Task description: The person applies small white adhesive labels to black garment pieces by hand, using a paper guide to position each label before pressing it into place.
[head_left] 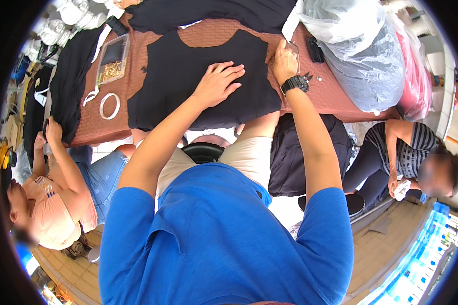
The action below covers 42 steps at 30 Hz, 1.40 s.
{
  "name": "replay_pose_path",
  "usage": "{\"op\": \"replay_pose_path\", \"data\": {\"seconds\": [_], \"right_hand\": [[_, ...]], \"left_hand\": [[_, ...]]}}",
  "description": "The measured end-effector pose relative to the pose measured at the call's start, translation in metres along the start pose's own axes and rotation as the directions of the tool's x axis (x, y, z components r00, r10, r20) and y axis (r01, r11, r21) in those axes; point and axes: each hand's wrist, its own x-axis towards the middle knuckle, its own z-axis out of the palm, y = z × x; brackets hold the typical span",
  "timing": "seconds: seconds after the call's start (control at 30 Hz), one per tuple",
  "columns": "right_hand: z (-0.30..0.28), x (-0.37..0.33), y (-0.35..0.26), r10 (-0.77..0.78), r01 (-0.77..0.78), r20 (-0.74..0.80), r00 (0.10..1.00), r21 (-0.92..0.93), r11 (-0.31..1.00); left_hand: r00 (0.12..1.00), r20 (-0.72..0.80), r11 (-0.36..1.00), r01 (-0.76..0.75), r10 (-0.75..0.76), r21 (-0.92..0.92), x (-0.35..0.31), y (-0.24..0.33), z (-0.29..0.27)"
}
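A black garment piece with a scooped neckline lies spread on the brown-covered table in front of me. My left hand rests flat on the middle of it, fingers stretched and holding nothing. At the garment's right edge is my right hand, with a black watch on the wrist. Its fingers are bent together near a thin-edged clear object. What they pinch, if anything, is too small to make out. A small dark pointed tool shows beside the watch.
A clear box with gold-coloured small pieces and a white tape ring lie left. More black fabric covers the far side. Stuffed plastic bags stand right. People sit at left and right.
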Motion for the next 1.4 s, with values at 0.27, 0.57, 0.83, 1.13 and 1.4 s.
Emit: {"op": "replay_pose_path", "data": {"seconds": [0.27, 0.57, 0.83, 1.13, 1.4], "right_hand": [[0.016, 0.017, 0.029, 0.175, -0.203, 0.147, 0.974, 0.207, 0.957], [-0.07, -0.029, 0.096, 0.071, -0.192, 0.22, 0.973, 0.601, 0.776], [-0.101, -0.031, 0.084, 0.042, -0.327, 0.342, 0.939, 0.847, 0.42], [-0.013, -0.007, -0.018, 0.162, -0.474, 0.464, 0.871, 0.706, 0.526], [-0.031, -0.019, -0.026, -0.037, -0.233, 0.395, 0.918, 0.611, 0.756]], "left_hand": [[1.0, -0.011, 0.999, 0.009, -0.009, -0.033, 0.0, -0.001, 0.003], [0.869, -0.313, 0.828, 0.175, -0.385, -0.532, -0.017, -0.023, -0.024], [0.414, -0.255, 0.434, 0.901, -0.874, -0.026, -0.076, -0.122, -0.1], [0.543, -0.193, 0.569, 0.813, -0.817, -0.121, -0.074, -0.152, -0.097], [0.612, -0.076, 0.512, 0.581, -0.787, -0.632, -0.062, -0.153, -0.127]]}}
